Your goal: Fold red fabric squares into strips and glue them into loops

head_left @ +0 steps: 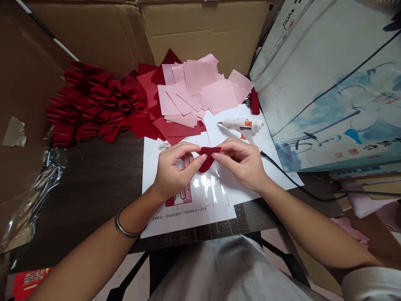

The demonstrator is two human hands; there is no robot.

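A small dark red folded piece (206,164), fabric or paper, hangs between both hands above the sheets. My left hand (175,167) pinches its left edge between thumb and fingers. At the right edge, my right hand (242,163) pinches it the same way. Under the hands lies a white printed sheet (188,221) with a glossy cover and a pink picture. Just beyond the right hand rests a white and orange glue gun (241,124), its black cord running right. The fingertips hide part of the red piece's upper edge.
Rolled red pieces (94,100) are heaped at back left. Loose pink squares (194,88) and red squares (178,127) lie at the back centre. Cardboard walls (200,33) stand behind and left, and a painted white box (338,96) stands right. A red clip (255,103) lies beside it.
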